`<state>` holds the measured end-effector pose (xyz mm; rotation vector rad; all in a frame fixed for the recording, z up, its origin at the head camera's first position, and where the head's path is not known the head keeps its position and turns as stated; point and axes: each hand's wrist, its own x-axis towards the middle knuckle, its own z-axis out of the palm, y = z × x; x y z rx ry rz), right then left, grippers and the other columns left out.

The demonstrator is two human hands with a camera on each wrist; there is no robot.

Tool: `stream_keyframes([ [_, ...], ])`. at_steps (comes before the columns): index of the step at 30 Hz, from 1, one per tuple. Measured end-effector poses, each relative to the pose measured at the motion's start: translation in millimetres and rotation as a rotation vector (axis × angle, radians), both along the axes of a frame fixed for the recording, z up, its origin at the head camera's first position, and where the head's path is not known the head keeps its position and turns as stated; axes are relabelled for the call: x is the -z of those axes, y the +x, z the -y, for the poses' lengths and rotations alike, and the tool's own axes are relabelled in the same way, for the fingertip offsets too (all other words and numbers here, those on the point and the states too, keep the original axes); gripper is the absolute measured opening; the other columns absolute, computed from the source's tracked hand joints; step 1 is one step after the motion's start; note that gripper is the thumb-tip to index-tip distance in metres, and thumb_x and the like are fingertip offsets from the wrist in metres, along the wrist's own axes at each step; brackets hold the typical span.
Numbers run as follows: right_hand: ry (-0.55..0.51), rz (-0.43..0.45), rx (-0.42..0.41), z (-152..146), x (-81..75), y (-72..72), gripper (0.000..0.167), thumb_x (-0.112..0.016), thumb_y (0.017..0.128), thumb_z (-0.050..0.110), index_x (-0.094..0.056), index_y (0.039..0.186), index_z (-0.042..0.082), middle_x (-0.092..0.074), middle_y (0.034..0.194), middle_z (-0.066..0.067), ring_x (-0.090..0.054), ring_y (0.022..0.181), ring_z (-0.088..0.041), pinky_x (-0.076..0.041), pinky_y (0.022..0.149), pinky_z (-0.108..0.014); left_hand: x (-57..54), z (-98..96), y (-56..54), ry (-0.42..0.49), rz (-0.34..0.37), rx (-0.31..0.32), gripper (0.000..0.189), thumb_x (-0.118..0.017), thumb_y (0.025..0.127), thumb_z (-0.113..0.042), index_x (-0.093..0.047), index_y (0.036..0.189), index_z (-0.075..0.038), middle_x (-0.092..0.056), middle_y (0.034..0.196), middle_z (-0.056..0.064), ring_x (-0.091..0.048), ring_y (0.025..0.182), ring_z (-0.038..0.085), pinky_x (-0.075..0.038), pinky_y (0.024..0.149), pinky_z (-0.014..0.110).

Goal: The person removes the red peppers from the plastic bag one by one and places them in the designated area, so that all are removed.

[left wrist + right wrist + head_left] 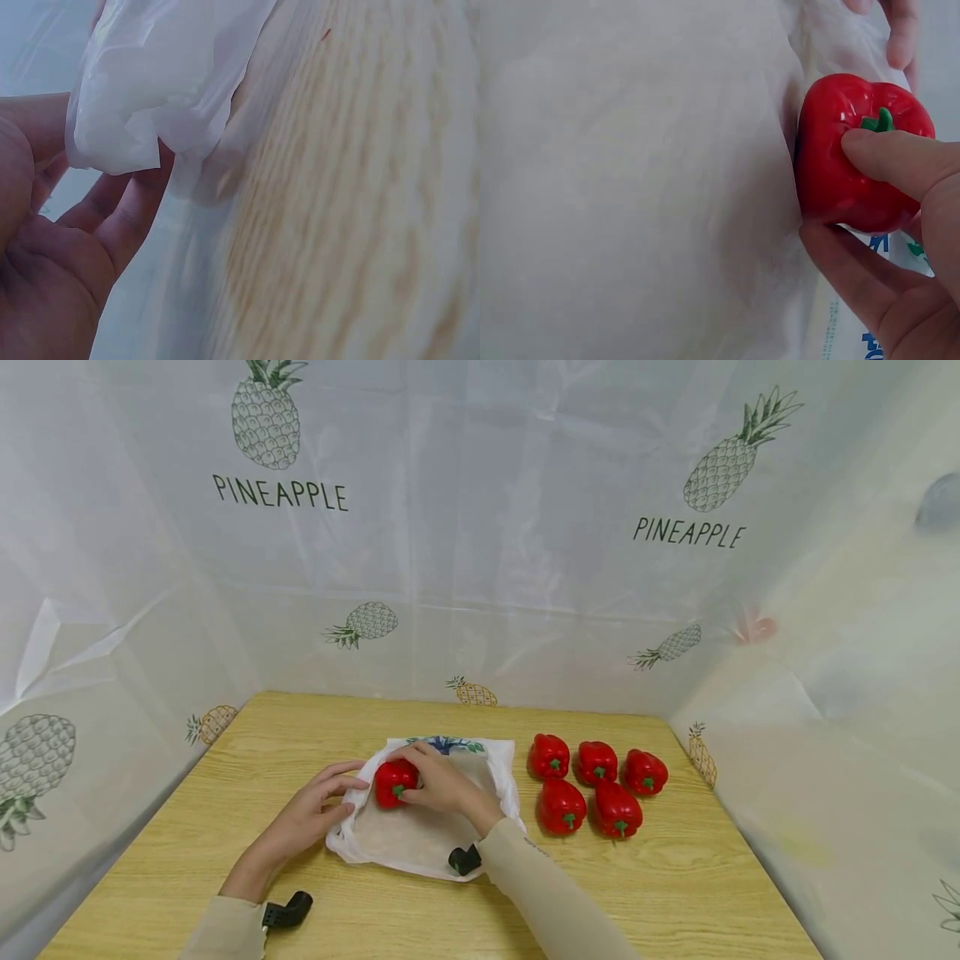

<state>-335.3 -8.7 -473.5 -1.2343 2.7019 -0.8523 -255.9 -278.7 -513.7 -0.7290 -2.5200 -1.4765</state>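
My right hand [442, 779] grips a glossy red bell pepper [862, 180] with a green stem, the thumb beside the stem and the fingers around the far side. This pepper is over the left part of a white plastic bag [420, 839] that lies spread on the table, blue and green print at its back edge. At the bag's left edge, my left hand [307, 810] holds the bunched plastic between thumb and fingers. The left wrist view shows the crumpled film [150, 90] covering the fingertips.
To the right of the bag, several red bell peppers [562, 807] stand in two rows on the wooden table [675, 877]. Translucent sheeting [480, 527] printed with pineapples surrounds the table at the back and sides. A black wrist mount [288, 912] juts from the left sleeve.
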Motion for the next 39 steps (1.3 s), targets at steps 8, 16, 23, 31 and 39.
stream_keyframes([
  [8, 0.013, -0.023, 0.001, -3, -1.8, 1.7, 0.052, -0.081, 0.097, 0.019, -0.058, 0.144, 0.026, -0.055, 0.145, -0.001, -0.058, 0.126, -0.016, -0.052, 0.104, -0.028, 0.4, 0.2, 0.0, 0.006, 0.001, 0.006, 0.029, -0.067, 0.103, -0.001, -0.07, 0.131, -0.008, -0.042, 0.163, 0.012, -0.059, 0.127, 0.039, -0.054, 0.097, 0.029],
  [16, 0.04, -0.067, -0.056, -10, -12.4, 9.3, 0.051, -0.083, 0.095, 0.021, -0.062, 0.141, 0.025, -0.056, 0.143, 0.0, -0.055, 0.126, -0.014, -0.052, 0.101, -0.024, -0.7, -0.5, 0.6, 0.009, -0.003, 0.004, 0.03, -0.067, 0.103, -0.002, -0.071, 0.131, -0.012, -0.043, 0.163, 0.012, -0.06, 0.126, 0.036, -0.054, 0.098, 0.029],
  [23, -0.002, -0.051, -0.102, -22, -24.4, 17.0, 0.05, -0.082, 0.095, 0.016, -0.063, 0.14, 0.023, -0.057, 0.145, -0.002, -0.058, 0.123, -0.015, -0.059, 0.093, -0.03, -2.4, -0.7, 0.8, 0.008, 0.01, 0.003, 0.03, -0.068, 0.103, -0.002, -0.071, 0.132, -0.011, -0.043, 0.163, 0.01, -0.058, 0.129, 0.039, -0.054, 0.099, 0.027],
  [31, -0.01, -0.025, -0.087, -37, -36.0, 23.7, 0.053, -0.081, 0.095, 0.014, -0.063, 0.143, 0.026, -0.059, 0.141, -0.001, -0.058, 0.121, -0.015, -0.058, 0.086, -0.023, -1.7, -0.2, 0.8, -0.007, -0.011, -0.001, 0.029, -0.069, 0.102, 0.0, -0.071, 0.13, -0.005, -0.044, 0.162, 0.012, -0.06, 0.128, 0.034, -0.054, 0.099, 0.03],
  [39, 0.001, -0.019, -0.065, -54, -44.4, 28.7, 0.056, -0.083, 0.094, 0.017, -0.062, 0.145, 0.028, -0.059, 0.141, 0.001, -0.058, 0.122, -0.016, -0.055, 0.082, -0.017, -1.1, -0.4, 1.1, -0.001, -0.002, 0.0, 0.029, -0.068, 0.102, -0.001, -0.071, 0.13, -0.006, -0.044, 0.163, 0.011, -0.06, 0.128, 0.031, -0.055, 0.099, 0.029],
])
